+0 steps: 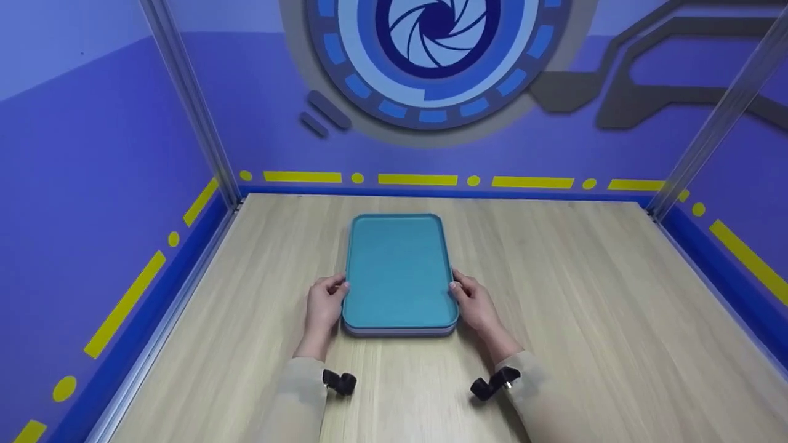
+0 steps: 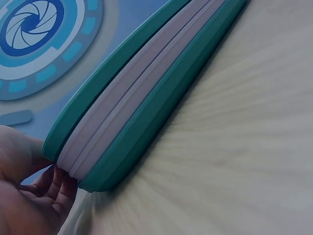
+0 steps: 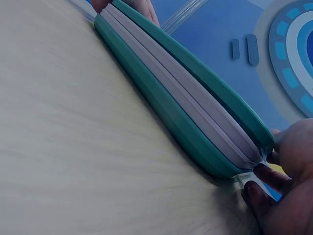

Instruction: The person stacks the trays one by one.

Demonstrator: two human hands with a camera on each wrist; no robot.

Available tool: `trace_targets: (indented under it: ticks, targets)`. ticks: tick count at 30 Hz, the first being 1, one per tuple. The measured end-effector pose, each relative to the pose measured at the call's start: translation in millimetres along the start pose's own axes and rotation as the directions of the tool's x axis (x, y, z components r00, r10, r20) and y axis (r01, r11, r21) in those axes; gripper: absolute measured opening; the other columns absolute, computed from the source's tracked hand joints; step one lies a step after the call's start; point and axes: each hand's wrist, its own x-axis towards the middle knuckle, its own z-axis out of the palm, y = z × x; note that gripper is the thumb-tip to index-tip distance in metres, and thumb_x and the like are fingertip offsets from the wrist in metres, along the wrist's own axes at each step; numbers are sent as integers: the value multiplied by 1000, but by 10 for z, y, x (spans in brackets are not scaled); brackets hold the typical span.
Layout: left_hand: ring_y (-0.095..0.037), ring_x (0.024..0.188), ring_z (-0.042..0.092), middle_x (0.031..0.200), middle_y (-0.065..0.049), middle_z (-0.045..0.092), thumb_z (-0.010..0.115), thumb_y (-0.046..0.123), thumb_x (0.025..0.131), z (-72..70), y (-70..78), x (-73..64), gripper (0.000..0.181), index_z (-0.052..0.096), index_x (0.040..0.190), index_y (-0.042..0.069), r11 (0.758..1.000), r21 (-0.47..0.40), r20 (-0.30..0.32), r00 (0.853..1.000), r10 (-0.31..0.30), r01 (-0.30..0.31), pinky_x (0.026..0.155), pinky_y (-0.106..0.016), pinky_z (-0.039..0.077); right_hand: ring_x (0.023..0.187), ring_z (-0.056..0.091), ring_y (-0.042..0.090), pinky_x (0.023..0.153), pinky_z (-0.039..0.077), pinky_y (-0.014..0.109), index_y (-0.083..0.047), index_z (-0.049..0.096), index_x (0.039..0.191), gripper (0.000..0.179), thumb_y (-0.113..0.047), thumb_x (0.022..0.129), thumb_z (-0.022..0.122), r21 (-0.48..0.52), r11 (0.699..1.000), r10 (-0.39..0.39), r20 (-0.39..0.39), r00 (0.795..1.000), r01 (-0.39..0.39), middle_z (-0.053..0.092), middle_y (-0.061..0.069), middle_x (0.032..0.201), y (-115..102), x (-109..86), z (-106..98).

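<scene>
A stack of rounded rectangular trays stands on the wooden table in the head view. The top tray (image 1: 399, 271) is teal with a low raised rim. Both wrist views show lilac layers (image 2: 117, 112) between it and a teal bottom tray (image 3: 161, 117). My left hand (image 1: 324, 301) holds the stack's left side, thumb at the upper rim and fingers against the lilac edges. On the opposite side, my right hand (image 1: 477, 301) grips the stack likewise, its fingertips (image 3: 269, 178) low along the side. The inside of the lower layers is hidden.
The light wooden table (image 1: 585, 307) spreads out around the stack. A blue and purple wall (image 1: 431, 157) with yellow marks borders its back, and similar panels stand left and right. Metal posts (image 1: 200, 117) rise at the back corners. Each sleeve carries a black wrist camera (image 1: 340, 383).
</scene>
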Motion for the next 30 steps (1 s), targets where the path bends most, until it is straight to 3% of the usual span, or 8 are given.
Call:
trace_targets:
  ticks: [17,25,30]
  targets:
    - [-34,123,64,131,-21,70,60,14,103,7,11,-19,35,66,134,0,1000,6,-7,1000,-22,23,104,-47,53,145,45,41,123,33,55,-2,48,151,46,-15,107,54,-33,999,-26,-19,999,26,54,24,149,10,-36,17]
    - [-35,127,62,134,-23,68,61,12,103,3,2,-6,35,65,135,-2,999,-39,0,999,-36,36,108,-47,51,145,45,41,123,33,55,-2,47,152,47,-15,107,54,-17,1000,-21,-1,1000,20,53,25,149,1,-28,13]
    - [-36,131,59,137,-23,65,62,11,102,3,-13,-16,36,64,136,-2,992,-99,7,997,-77,78,111,-46,49,145,46,40,122,35,54,-2,47,152,48,-15,107,55,-20,1000,-9,3,1000,9,53,24,150,-3,-34,26]
